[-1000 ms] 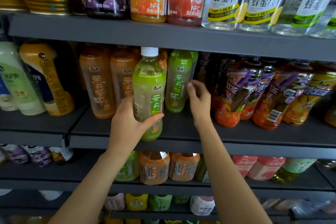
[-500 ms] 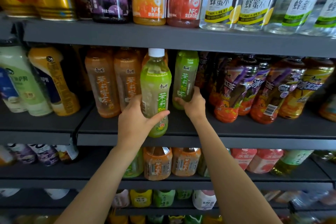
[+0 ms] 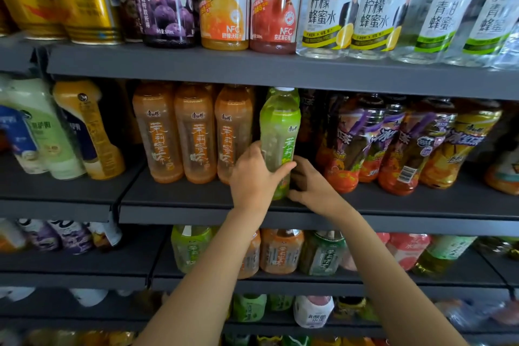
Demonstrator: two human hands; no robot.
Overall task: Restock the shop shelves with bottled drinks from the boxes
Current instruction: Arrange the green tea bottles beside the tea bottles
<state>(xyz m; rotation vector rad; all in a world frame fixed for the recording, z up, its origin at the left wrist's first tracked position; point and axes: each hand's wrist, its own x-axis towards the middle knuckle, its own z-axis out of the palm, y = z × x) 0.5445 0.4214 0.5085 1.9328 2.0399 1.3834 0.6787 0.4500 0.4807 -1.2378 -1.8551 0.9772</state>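
While a person's left hand (image 3: 254, 177) wraps its fingers (image 3: 248, 153) and thumb around the lower half of a green tea bottle (image 3: 279, 132), the bottle stands upright on the dark middle shelf (image 3: 179, 205), its white cap just under the shelf above (image 3: 252, 64). Thumb in front and fingers curled behind, the hand pinches the bottle's waist between them. Just right of those fingers, the right hand (image 3: 310, 187) reaches in low beside the bottle's base, its fingers (image 3: 302, 167) bent and touching the bottle's right side near the bottom; whether they close on anything behind the bottle cannot be told. Immediately left of the left hand's fingers stand three orange tea bottles (image 3: 193, 135) in a row, the nearest touching or nearly touching the hand. Right of the right hand's fingers lean dark iced tea bottles (image 3: 373, 146) with purple and red labels. Farther left of the fingers, on a neighbouring shelf section, sit pale green and yellow bottles (image 3: 56, 132). Above the fingers, the upper shelf carries gold cans (image 3: 70, 0), grape, orange and pomegranate juice bottles (image 3: 224, 3), and clear honey water bottles (image 3: 351, 11). Below the fingers, under both forearms, a lower shelf (image 3: 280, 281) holds more green and orange tea bottles (image 3: 280, 253).
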